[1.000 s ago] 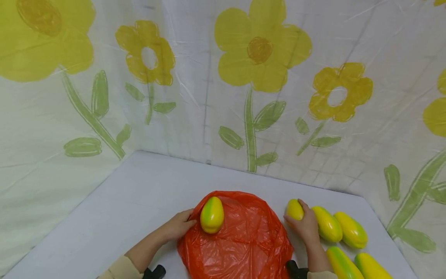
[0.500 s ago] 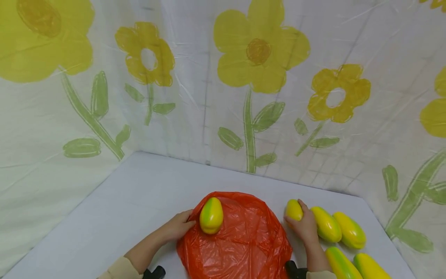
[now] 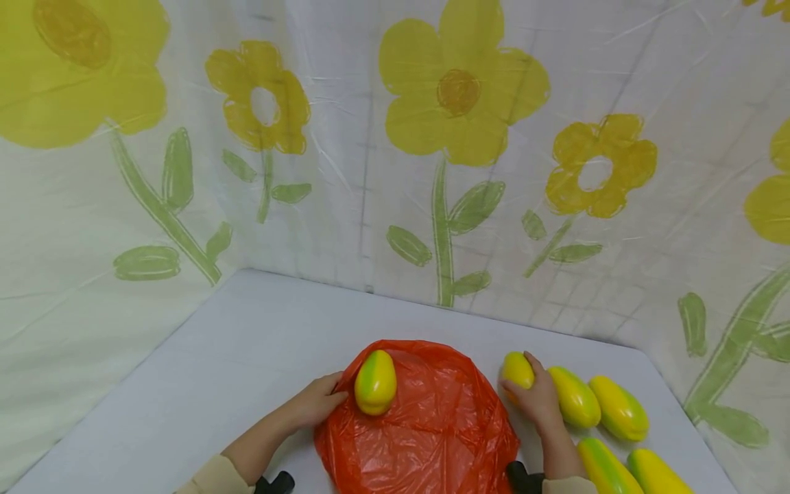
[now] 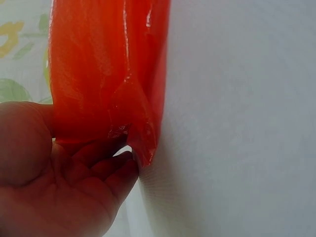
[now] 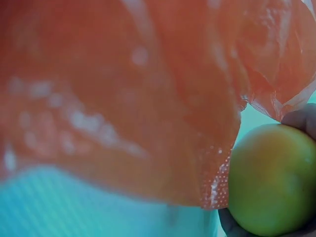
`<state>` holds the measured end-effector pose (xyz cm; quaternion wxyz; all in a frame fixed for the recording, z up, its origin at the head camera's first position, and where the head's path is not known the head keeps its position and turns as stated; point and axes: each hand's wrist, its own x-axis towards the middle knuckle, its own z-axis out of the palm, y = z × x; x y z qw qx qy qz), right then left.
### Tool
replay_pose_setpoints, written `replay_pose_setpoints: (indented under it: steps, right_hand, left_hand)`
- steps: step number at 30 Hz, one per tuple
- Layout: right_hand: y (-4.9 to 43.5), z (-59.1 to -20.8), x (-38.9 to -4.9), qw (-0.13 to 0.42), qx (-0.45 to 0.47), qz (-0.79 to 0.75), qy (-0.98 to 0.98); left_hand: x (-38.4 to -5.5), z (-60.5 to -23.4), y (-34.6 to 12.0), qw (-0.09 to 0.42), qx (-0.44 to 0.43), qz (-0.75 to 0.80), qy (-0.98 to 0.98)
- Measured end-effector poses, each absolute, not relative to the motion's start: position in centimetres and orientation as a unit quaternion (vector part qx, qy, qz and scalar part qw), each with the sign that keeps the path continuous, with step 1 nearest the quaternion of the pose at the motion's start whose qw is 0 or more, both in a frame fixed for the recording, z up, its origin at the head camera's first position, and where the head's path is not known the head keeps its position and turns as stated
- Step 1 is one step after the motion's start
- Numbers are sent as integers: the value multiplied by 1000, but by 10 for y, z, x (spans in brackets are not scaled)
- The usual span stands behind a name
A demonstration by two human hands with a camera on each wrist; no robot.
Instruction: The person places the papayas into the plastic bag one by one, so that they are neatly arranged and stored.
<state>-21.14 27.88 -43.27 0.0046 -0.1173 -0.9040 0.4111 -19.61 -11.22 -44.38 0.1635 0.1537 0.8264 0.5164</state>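
First, along the bottom of my head feed, I saw two beige cuffs [image 3: 216, 475], each with a black fitting [image 3: 276, 482] beside it. Low on the right lay two fruits, a green-striped fruit [image 3: 609, 468] and its yellow neighbour [image 3: 657, 473], both cut off by the frame.

Farther in, the left hand [image 3: 317, 399] had thumb and fingers clamped on the left edge of the one red plastic bag [image 3: 444, 425]; on the left wrist feed, the thumb lay on one side of the plastic and the fingers curled behind it. The right hand [image 3: 539, 398], just past the bag's right side, had thumb and fingers apart only by the girth of the held fruit [image 3: 517, 370], which they gripped. On the right wrist feed, bag plastic spread close beside that fruit; I could not tell whether they touched.

A single mango-like fruit [image 3: 375, 383] lay at the bag's upper left, near the left fingertips; whether it sat inside or on top, I couldn't say. Just right of the right hand were an inner fruit [image 3: 577, 399] and an outer fruit [image 3: 619, 409], making six in all.

Behind them the white table [image 3: 278, 322] ran back to a hanging sheet [image 3: 336, 226] with yellow flowers, four mostly in view.
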Motion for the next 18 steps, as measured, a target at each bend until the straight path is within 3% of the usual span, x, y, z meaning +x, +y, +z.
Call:
replay_pose_setpoints:
  steps: [18]
  right_hand:
    - [275, -426, -212, -6, -127, 427, -895]
  left_hand:
    - [-195, -442, -112, 164, 159, 517, 825]
